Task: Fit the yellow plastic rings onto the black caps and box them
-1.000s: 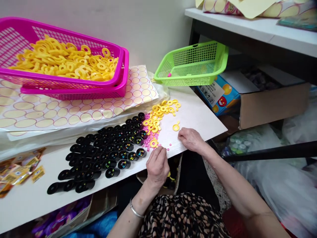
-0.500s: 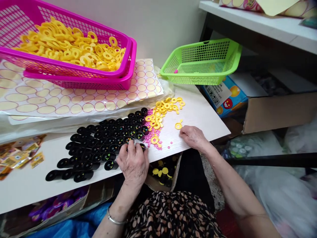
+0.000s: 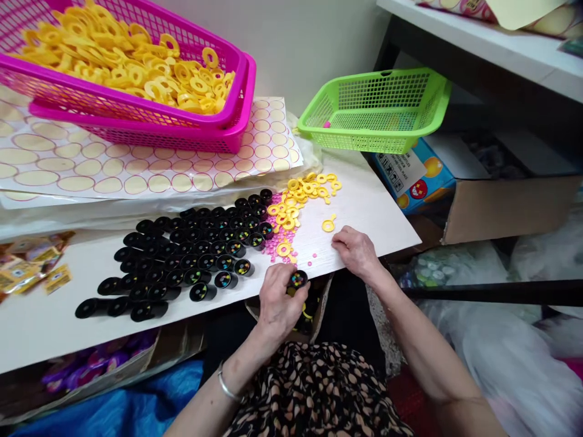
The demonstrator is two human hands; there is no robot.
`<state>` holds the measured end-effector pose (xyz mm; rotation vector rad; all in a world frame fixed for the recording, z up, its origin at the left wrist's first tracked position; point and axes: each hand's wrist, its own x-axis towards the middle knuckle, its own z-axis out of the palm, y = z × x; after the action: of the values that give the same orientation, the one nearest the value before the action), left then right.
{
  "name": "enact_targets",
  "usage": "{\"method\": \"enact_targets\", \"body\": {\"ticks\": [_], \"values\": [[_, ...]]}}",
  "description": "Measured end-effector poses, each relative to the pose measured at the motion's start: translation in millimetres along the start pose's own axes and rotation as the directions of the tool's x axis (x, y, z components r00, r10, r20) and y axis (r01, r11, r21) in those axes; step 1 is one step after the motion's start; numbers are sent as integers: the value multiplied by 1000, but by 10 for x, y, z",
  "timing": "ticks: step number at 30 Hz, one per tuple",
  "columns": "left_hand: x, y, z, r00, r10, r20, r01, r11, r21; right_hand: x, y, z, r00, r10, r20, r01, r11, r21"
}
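My left hand (image 3: pixel 280 300) grips a small round black cup (image 3: pixel 298 278) with colourful bits inside, over the table's front edge. To its left, several rows of similar black cups (image 3: pixel 195 246) stand on the white tabletop, many with coloured bits in them. My right hand (image 3: pixel 357 250) rests on the table with its fingers curled together; whatever they hold, if anything, is hidden. Just beyond its fingertips lies a yellow ring with a short tab (image 3: pixel 328 225). Small pink beads (image 3: pixel 279 240) and a heap of yellow rings (image 3: pixel 300 193) lie between the cups and my right hand.
Stacked pink baskets (image 3: pixel 243 109) with yellow rings stand at the back left on sticker sheets (image 3: pixel 182 173). A green basket (image 3: pixel 364 142) sits at the back right, beside an open carton (image 3: pixel 501 209). Small orange packets (image 3: pixel 31 267) lie at far left. Below the edge is a box (image 3: pixel 325 303).
My left hand has lifted a black cup from the front right of the rows and carried it right, to the table's edge. My right hand has barely moved. The view has shifted slightly.
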<state>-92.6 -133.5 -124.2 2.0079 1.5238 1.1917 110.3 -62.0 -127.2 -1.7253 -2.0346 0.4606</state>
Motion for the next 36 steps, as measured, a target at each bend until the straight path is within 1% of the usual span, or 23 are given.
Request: {"method": "enact_targets", "body": {"ticks": [2,4,5,7,8,10,13,17,23,26,29,32,34,36], "values": [[-28,-45,76,1000,-25,5,26,999,-20,-70,-72,15,998,0,-61,0,1000,4],[-33,-81,113,999,-33,0,33,999,-36,-146,-185,21,994,-45,-98,57,991,124],[-29,-94,121,999,-35,-8,35,998,-49,-184,-253,22,992,-82,-99,102,970,219],[-15,-111,126,999,-43,-23,41,996,-84,-259,-399,23,983,-167,-75,184,896,403],[-8,-116,128,998,-51,-22,48,994,-99,-292,-469,25,977,-206,-57,209,861,464],[0,-123,132,998,-64,-5,63,992,-113,-344,-584,32,963,-268,-20,242,832,499],[0,-124,137,998,-65,14,66,990,-121,-380,-678,34,946,-323,25,286,869,403],[2,-118,134,999,-53,10,54,989,-140,-365,-732,-9,932,-350,90,324,919,225],[24,-126,132,999,-37,36,42,989,-145,-317,-805,-67,902,-392,182,392,919,36],[26,-131,132,998,-36,46,42,989,-139,-308,-828,-59,902,-373,215,386,922,-20],[26,-138,135,999,-21,44,27,990,-140,-304,-892,-50,914,-320,247,354,930,-104],[25,-146,139,999,-13,35,18,987,-160,-298,-989,-60,911,-309,272,370,905,-210],[24,-151,144,1000,-15,24,19,985,-171,-290,-1018,-79,905,-310,293,374,906,-197],[24,-155,149,1000,-15,21,18,985,-169,-278,-978,-101,912,-281,299,310,949,-55]]}}
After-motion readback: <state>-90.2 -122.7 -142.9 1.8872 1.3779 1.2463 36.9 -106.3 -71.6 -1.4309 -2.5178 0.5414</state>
